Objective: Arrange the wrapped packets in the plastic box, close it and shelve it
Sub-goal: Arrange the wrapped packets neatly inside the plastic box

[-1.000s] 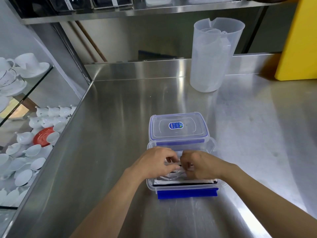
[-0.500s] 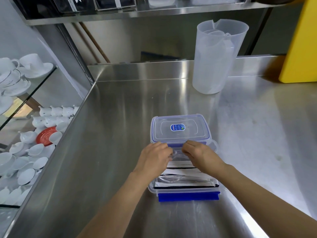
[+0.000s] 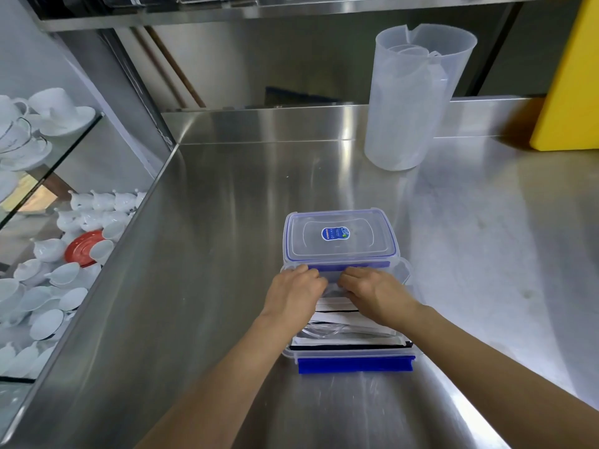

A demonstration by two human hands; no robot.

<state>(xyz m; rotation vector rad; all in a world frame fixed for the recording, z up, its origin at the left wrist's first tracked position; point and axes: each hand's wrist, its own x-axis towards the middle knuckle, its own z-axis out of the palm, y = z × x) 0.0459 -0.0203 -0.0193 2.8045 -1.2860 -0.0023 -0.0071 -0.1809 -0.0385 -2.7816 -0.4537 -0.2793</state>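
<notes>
We have the plastic box (image 3: pixel 348 353) open on the steel counter (image 3: pixel 210 254), right at our front so both hands reach in without stretching. Lid (image 3: pixel 338 236) lies flat just behind the box, touching its far edge, handy for closing later. Wrapped packets (image 3: pixel 343 322) sit flat inside in a stack, white with black edges, a clear plastic spoon showing through one. Left hand (image 3: pixel 293 291) and right hand (image 3: pixel 372 291) sit side by side at the far end of the box, fingers (image 3: pixel 312 273) curled down on the packets, probably pushing them level so the lid will seat; an actual grip we cannot tell. Blue latch (image 3: pixel 355 364) hangs open at the near edge. Shelf (image 3: pixel 227 12) above, target for later. Jug (image 3: pixel 411 98) well apart.
</notes>
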